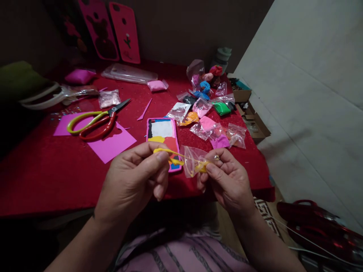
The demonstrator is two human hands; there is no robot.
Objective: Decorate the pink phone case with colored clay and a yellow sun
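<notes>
Between thumb and fingers, my left hand (136, 170) pinches a piece of yellow modelling clay (176, 161), from which a thin strand stretches toward the right. My right hand (227, 177) grips a small clear plastic bag (189, 160) with more yellow clay inside it. The bag's mouth faces my left hand. Just beyond both hands lies a phone case (178, 138) with a pink rim, its surface covered in white, yellow, orange, black and blue patches. My left hand hides part of its lower edge.
Scissors (103, 120) lie on pink sheets (113, 145) at the left. Several bags of coloured clay (222, 108) crowd the right side of the red tablecloth (70, 181). A clear case (129, 73) lies behind, and decorated cases (124, 34) lean at the back.
</notes>
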